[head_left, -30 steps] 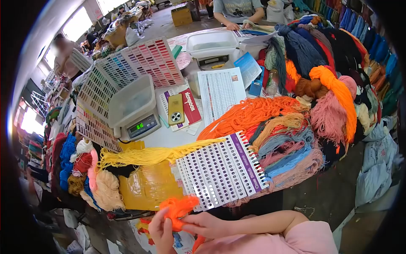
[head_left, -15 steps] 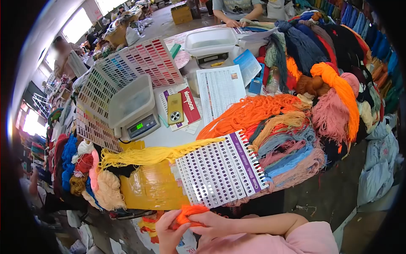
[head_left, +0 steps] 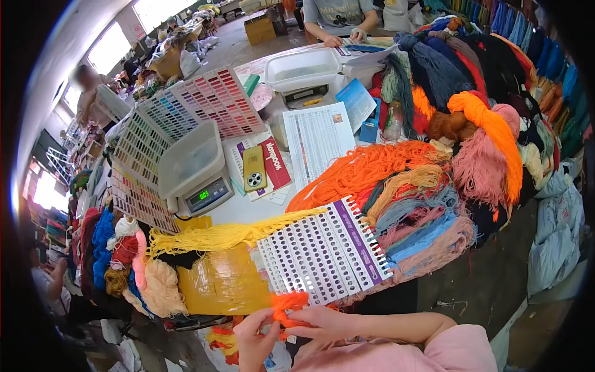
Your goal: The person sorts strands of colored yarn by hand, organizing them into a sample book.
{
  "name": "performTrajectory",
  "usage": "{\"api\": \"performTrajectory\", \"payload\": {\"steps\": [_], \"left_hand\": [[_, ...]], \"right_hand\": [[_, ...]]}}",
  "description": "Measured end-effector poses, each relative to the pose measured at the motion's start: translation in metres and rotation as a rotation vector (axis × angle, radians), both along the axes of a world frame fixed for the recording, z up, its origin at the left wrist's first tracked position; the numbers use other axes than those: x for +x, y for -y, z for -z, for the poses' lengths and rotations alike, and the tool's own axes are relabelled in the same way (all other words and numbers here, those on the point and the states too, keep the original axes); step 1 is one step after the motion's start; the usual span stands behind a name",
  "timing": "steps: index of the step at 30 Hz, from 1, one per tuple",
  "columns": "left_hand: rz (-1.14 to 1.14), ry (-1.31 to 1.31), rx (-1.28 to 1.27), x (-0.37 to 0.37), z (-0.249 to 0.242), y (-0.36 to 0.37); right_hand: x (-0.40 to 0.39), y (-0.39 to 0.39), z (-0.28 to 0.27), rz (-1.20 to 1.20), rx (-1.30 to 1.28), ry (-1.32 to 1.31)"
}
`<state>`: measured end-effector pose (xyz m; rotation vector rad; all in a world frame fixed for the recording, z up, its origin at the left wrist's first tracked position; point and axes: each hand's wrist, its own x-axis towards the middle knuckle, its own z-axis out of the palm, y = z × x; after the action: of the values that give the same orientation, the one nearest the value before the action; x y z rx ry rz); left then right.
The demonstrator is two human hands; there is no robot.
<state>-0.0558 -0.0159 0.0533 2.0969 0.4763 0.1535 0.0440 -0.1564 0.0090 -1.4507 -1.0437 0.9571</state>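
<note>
A small bundle of bright orange yarn (head_left: pixel 289 305) is held between my two hands at the bottom centre. My left hand (head_left: pixel 255 338) pinches it from the left. From the right, my right hand (head_left: pixel 319 322) has its fingers closed on the same yarn. Just above lies a white spiral-bound card (head_left: pixel 310 254) with rows of holes and a purple strip. Yellow yarn (head_left: pixel 217 232) stretches across the yellow taped board (head_left: pixel 226 282) left of the card. Loose orange yarn (head_left: pixel 365 167) is heaped beyond the card.
A scale (head_left: pixel 207 195) bears a white tray (head_left: pixel 192 158) beside colour charts (head_left: pixel 223 102). A phone (head_left: pixel 254 168) rests by a notebook (head_left: pixel 274 158). Yarn heaps (head_left: pixel 483 161) fill the right side. A co-worker (head_left: pixel 341 18) sits across the table.
The orange bundle has risen slightly and now overlaps the card's lower edge. My left hand has moved a little right and down. The scale reading went from 0.06 to 0.05.
</note>
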Motion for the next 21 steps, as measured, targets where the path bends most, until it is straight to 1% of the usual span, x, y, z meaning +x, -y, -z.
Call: {"api": "performTrajectory", "payload": {"steps": [4,6,7,10,12,13,15,16,19,20,21], "left_hand": [[-0.085,0.243,-0.175,0.007,0.014,0.005],[-0.152,0.374,-0.267,0.003,0.025,0.003],[-0.182,0.394,-0.365,0.002,0.028,0.003],[-0.247,0.451,-0.673,0.004,0.036,0.006],[-0.253,0.479,-0.901,0.01,0.04,0.009],[-0.254,0.437,-1.079,0.012,0.04,0.013],[-0.248,0.337,-1.43,0.021,0.027,0.026],[-0.268,0.313,-1.508,0.018,0.03,0.029],[-0.269,0.244,-1.73,0.0,0.042,0.03],[-0.246,0.272,-1.652,-0.006,0.056,0.029],[-0.228,0.299,-1.574,-0.01,0.076,0.027]], "right_hand": [[-0.002,0.001,0.008,-0.006,0.083,-0.144],[0.003,0.001,0.001,-0.03,-0.018,-0.595],[0.005,0.0,-0.002,-0.042,-0.067,-0.817],[-0.007,-0.008,0.006,0.05,0.005,-0.996],[-0.004,-0.009,-0.008,0.124,0.05,-0.708],[-0.002,-0.009,-0.013,0.159,0.072,-0.562],[0.005,-0.014,-0.008,0.122,-0.07,-0.155],[0.007,-0.016,-0.005,0.106,-0.14,0.048],[-0.003,-0.018,0.004,0.358,-0.073,0.486],[-0.005,-0.018,0.01,0.384,-0.057,0.507],[-0.005,-0.019,0.011,0.375,-0.046,0.474]]}}
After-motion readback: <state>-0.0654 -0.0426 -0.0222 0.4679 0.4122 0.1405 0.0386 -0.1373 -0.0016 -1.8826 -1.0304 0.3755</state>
